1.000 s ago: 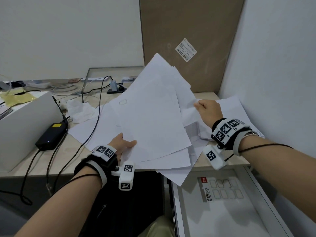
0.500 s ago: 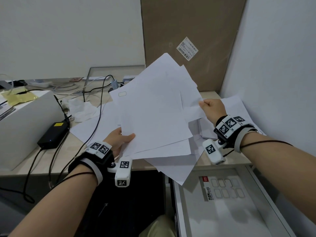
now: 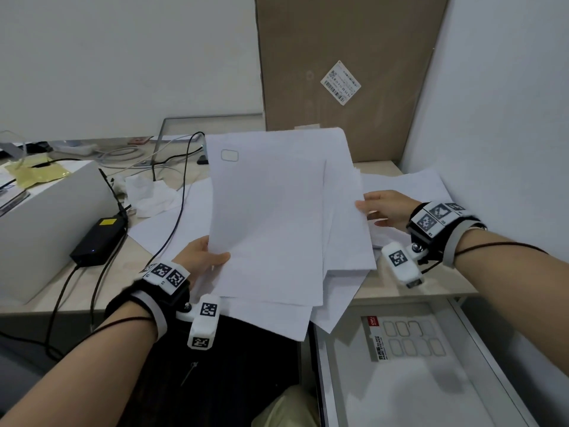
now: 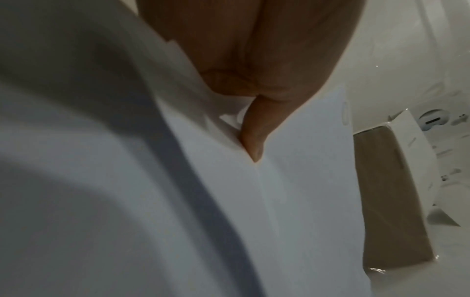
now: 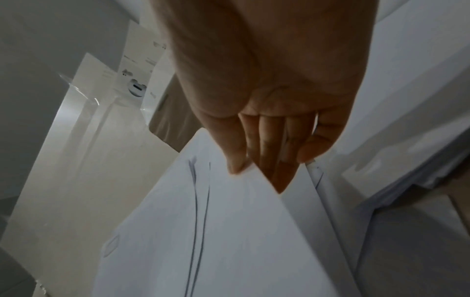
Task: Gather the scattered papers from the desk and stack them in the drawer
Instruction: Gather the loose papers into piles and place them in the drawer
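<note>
Head view: both hands pinch the paper sheaf (image 3: 271,223) above the counter's (image 3: 391,291) near edge, left hand (image 3: 197,260) w/ thumb on top, right hand (image 3: 388,209) at the right edge. Square the edges b4 lowering into the open drawer (image 3: 400,392), near right.

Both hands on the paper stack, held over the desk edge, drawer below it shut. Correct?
Not quite: the drawer is open, as the head view shows, with a sticker sheet lying inside. The rest holds: left hand and right hand both hold the paper stack over the desk edge.
</note>
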Demonstrator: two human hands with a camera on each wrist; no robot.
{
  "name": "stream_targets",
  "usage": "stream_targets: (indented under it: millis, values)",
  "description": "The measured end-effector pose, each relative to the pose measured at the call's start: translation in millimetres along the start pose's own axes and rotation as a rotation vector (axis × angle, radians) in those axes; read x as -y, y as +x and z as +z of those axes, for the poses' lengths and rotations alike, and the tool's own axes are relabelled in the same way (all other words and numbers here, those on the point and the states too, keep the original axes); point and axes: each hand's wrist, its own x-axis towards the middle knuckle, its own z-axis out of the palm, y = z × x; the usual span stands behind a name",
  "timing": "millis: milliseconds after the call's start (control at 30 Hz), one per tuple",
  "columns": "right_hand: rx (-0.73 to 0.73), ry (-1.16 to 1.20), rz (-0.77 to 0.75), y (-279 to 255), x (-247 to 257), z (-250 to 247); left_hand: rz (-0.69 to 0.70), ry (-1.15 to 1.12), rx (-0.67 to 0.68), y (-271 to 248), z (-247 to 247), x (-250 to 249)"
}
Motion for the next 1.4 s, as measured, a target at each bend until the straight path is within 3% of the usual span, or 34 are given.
stream_targets:
  millis: [100, 267, 367, 500, 567, 700, 767, 967, 1100, 1233, 1300, 1400]
  values:
    - [-0.080, 0.085, -0.026, 7.4, 7.1, -5.6, -0.022, 0.019, 0.058, -10.9, 2.1, -3.0]
    - [-0.223, 0.023, -0.085, 26.0, 18.4, -21.9, -0.070, 0.033, 0.186, -10.5, -4.1, -2.9]
    - [-0.314, -0.021, -0.161, 29.7, 26.1, -27.9, -0.095, 0.081, 0.167, -5.6, -6.9, -0.6]
    - [-0.678, -0.090, -0.312, 18.4, 47.3, -42.9, -0.111, 0.188, 0.087, -2.4, -8.3, -4.5]
    - [-0.720, -0.125, -0.449, 6.5, 60.1, -41.8, -0.123, 0.165, 0.052, -2.1, -4.2, -9.0]
    - [-0.570, -0.544, -0.831, -28.3, 70.7, 13.2, -0.129, 0.103, 0.106, 0.8, 17.1, -16.8]
    - [-0.471, -0.685, -0.920, -35.2, 62.1, 48.3, -0.137, 0.038, 0.109, -5.3, 30.8, -20.1]
    - [0.025, -0.976, -0.681, -58.2, 28.1, 123.2, -0.236, -0.310, -0.028, -11.7, 44.5, -14.2]
    - [0.156, -0.991, -0.638, -69.7, 10.2, 147.5, -0.294, -0.347, 0.157, -19.6, 50.8, -15.4]
    - [0.322, -0.888, -0.562, -74.4, 2.2, 158.0, -0.275, -0.127, 0.246, -32.6, 54.5, -16.2]
    - [0.327, -0.802, -0.504, -74.1, 2.9, 151.7, -0.167, 0.030, 0.176, -19.3, 50.6, -7.5]
    - [0.075, -0.653, -0.429, -63.3, -2.2, 117.1, -0.060, -0.022, 0.022, -19.8, 49.3, -5.9]
